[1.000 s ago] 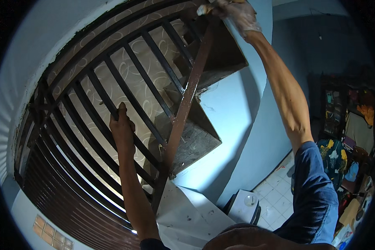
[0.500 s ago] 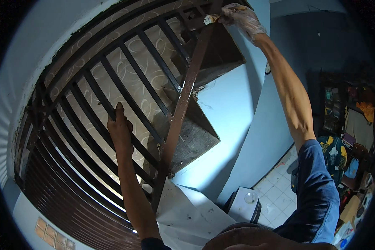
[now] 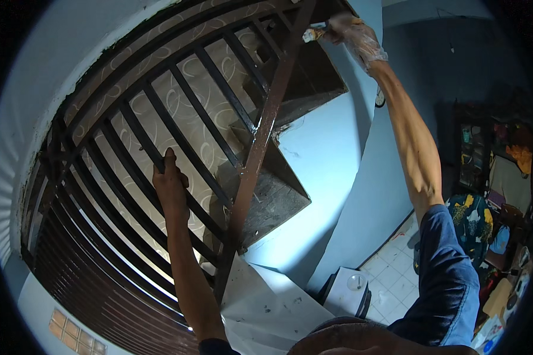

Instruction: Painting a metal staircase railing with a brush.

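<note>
My left hand (image 3: 172,183) is closed round one of the dark metal bars (image 3: 139,129) of the stair railing, thumb pointing up along it. Higher and to the right, my right hand (image 3: 355,38) wears a clear plastic glove and is slightly blurred. Its fingers are closed on a small whitish, brown-stained wad (image 3: 311,35); whether it is a rag, a sponge or a brush tip I cannot tell. That wad is just right of the upper end of the brown slanted rail (image 3: 260,148), which has glossy streaks.
Dark stair treads (image 3: 275,204) climb behind the rail beside a pale blue wall (image 3: 320,148). A whitish sheet (image 3: 266,302) hangs below the railing. Lower down are a white-topped box (image 3: 346,290) and a tiled floor (image 3: 394,266). Cluttered shelves (image 3: 477,148) stand at the far right.
My right hand has moved a little right and down with the wad, which has come off the front of the brown rail. My left hand keeps its hold on the bar.
</note>
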Demonstrator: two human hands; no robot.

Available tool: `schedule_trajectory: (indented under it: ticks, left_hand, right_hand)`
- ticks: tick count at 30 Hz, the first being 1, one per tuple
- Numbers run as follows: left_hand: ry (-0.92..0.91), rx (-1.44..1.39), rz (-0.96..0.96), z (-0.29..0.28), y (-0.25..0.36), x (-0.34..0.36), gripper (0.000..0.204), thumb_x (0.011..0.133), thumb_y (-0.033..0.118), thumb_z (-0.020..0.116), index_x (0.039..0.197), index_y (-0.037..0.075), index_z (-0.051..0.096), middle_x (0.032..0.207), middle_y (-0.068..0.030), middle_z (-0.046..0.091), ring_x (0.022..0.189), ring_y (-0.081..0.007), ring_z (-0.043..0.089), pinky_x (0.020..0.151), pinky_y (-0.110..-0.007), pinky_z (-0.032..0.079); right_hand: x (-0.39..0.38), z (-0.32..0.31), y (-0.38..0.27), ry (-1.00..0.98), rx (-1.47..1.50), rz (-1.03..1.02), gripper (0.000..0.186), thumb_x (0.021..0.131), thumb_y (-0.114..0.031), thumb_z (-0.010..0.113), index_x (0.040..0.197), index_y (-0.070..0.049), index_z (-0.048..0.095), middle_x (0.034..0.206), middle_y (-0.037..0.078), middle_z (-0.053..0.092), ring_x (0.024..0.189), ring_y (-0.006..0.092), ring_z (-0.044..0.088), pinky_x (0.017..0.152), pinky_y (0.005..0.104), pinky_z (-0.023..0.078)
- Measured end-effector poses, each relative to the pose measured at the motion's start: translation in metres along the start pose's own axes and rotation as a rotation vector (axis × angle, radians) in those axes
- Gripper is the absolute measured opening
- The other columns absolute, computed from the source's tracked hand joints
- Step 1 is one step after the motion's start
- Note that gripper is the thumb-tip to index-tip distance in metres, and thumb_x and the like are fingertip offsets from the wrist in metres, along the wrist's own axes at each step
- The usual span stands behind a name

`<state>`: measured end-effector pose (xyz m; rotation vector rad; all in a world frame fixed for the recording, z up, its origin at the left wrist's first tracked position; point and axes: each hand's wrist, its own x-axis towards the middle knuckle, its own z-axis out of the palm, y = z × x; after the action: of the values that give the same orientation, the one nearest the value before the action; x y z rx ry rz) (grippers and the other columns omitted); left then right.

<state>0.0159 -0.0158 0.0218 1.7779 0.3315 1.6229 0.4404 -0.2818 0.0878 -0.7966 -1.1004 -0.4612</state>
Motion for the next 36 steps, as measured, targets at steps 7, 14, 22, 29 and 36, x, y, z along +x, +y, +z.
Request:
schedule_trajectory:
  ticks: [7, 14, 22, 29, 36]
  left_hand:
    - [0.0, 0.001, 0.008, -0.006, -0.003, 0.001, 0.03, 0.104, 0.037, 0.063, 0.095, 0.009, 0.058, 0.061, 0.0062, 0.034, 0.05, -0.0066, 0.034, 0.047, -0.026, 0.026]
    - [-0.027, -0.019, 0.051, 0.001, -0.001, -0.002, 0.029, 0.105, 0.036, 0.062, 0.094, 0.009, 0.058, 0.061, 0.0057, 0.035, 0.049, -0.0064, 0.034, 0.047, -0.027, 0.026]
    - [-0.019, -0.006, 0.023, -0.003, -0.006, 0.004, 0.033, 0.105, 0.038, 0.062, 0.094, 0.006, 0.059, 0.06, 0.0051, 0.036, 0.049, -0.007, 0.037, 0.047, -0.028, 0.029]
    - [0.007, 0.009, 0.022, -0.012, -0.009, 0.002, 0.03, 0.104, 0.037, 0.062, 0.093, 0.009, 0.058, 0.061, 0.0056, 0.035, 0.049, -0.0061, 0.035, 0.047, -0.027, 0.026]
    - [-0.011, -0.027, 0.045, -0.004, -0.004, 0.004, 0.031, 0.104, 0.036, 0.063, 0.088, 0.01, 0.055, 0.059, 0.0056, 0.036, 0.049, -0.0068, 0.037, 0.048, -0.028, 0.029]
  right_hand:
    - [0.03, 0.031, -0.032, -0.03, -0.16, -0.167, 0.018, 0.101, -0.021, 0.069, 0.101, -0.003, 0.068, 0.093, 0.007, 0.072, 0.079, 0.0162, 0.069, 0.071, 0.0312, 0.057]
    - [0.044, 0.03, -0.054, 0.023, -0.054, -0.175, 0.016, 0.102, -0.021, 0.067, 0.102, -0.005, 0.068, 0.085, 0.006, 0.072, 0.077, 0.0157, 0.07, 0.07, 0.0299, 0.058]
    - [0.056, 0.046, -0.06, 0.218, -0.049, -0.156, 0.021, 0.101, -0.025, 0.068, 0.101, -0.005, 0.068, 0.086, 0.006, 0.074, 0.076, 0.0149, 0.07, 0.071, 0.0304, 0.058]
    - [0.049, 0.07, -0.045, 0.295, 0.059, -0.082, 0.018, 0.098, -0.023, 0.068, 0.098, -0.005, 0.071, 0.084, 0.005, 0.075, 0.071, 0.0145, 0.069, 0.067, 0.0296, 0.056]
    - [0.031, 0.061, -0.026, 0.457, -0.005, -0.223, 0.016, 0.096, -0.019, 0.071, 0.089, -0.005, 0.068, 0.072, 0.003, 0.067, 0.062, 0.0105, 0.061, 0.055, 0.0297, 0.049]
